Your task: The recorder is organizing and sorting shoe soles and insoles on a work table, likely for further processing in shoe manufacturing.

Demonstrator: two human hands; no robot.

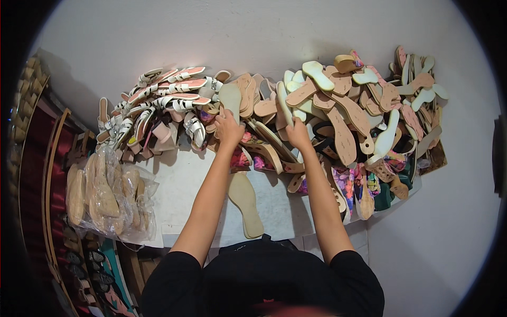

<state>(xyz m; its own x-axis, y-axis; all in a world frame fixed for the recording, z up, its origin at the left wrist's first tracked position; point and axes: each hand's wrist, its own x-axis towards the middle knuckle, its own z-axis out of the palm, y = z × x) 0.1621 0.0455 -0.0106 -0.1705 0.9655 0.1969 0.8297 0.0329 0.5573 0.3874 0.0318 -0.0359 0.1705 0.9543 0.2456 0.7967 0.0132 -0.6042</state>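
My left hand (228,130) is closed on the lower part of a flat greyish-beige insole (229,96), which points up and away toward the wall. To its right, my right hand (299,134) grips a pale cream insole (284,103) that is turned partly edge-on. Both hands reach over the middle of a heap of soles. Between my forearms, on the white tabletop (179,187), lies another beige insole (245,205). Close beyond my hands stand peach-coloured insoles (245,95), and floral-printed wedge soles (264,154) lie between my wrists.
White-strapped sandals (169,92) are piled at the left. Clear plastic bags with tan soles (103,193) lie at the table's near left. A large mixed heap of insoles (348,113) fills the right side against the wall. Shelves with shoes (97,264) stand at the lower left.
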